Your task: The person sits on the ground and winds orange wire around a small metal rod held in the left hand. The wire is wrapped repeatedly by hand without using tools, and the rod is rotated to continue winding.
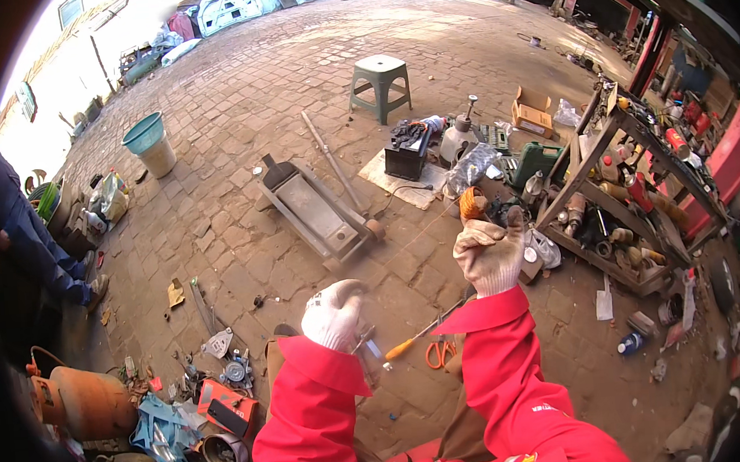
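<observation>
My left hand (335,313), in a white work glove, is closed with its fingers curled, slightly smeared by motion. A thin metal piece (365,338) shows just below it; whether the hand holds it I cannot tell. In a soiled glove, my right hand (490,255) is raised, its fingers folded toward the palm and the thumb up. A roll of orange cord (472,203) appears right above its fingers; gripped or behind them, I cannot tell. On the ground between my forearms lie a screwdriver with a yellow handle (399,349) and orange-handled scissors (440,354).
A trolley jack (321,210) and a long bar (331,161) lie ahead on the brick ground. A car battery (406,155) and a stool (380,86) stand beyond. At right is a cluttered metal rack (589,177); at left, a gas cylinder (90,401), a bucket (154,152) and a person (31,229).
</observation>
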